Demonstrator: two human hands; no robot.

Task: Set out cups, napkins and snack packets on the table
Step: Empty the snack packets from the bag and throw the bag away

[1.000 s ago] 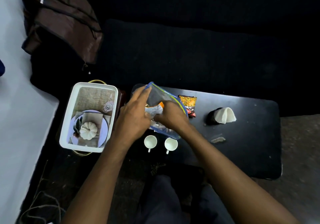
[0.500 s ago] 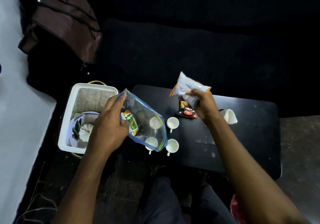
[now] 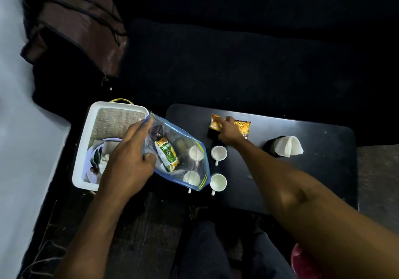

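My left hand point(image 3: 127, 162) grips a clear blue-edged zip bag point(image 3: 179, 155) above the black table's point(image 3: 302, 183) left end; a green snack packet point(image 3: 167, 153) lies inside it. My right hand point(image 3: 226, 132) rests on an orange snack packet point(image 3: 216, 122) at the table's far edge, beside a yellow snack packet point(image 3: 243, 127). Two white cups point(image 3: 218, 153) point(image 3: 218, 182) stand on the table, and two more show through the bag. White napkins point(image 3: 288, 146) fan out of a dark holder to the right.
A white tub point(image 3: 86, 149) to the left of the table holds a plate, cloth and a small white pumpkin. A brown bag point(image 3: 73, 24) lies on the dark sofa behind. My knees are below the table's near edge.
My right hand drew the orange packet out of the bag, carried it right and lowered it onto the table's far edge. My left hand moved the bag leftward.
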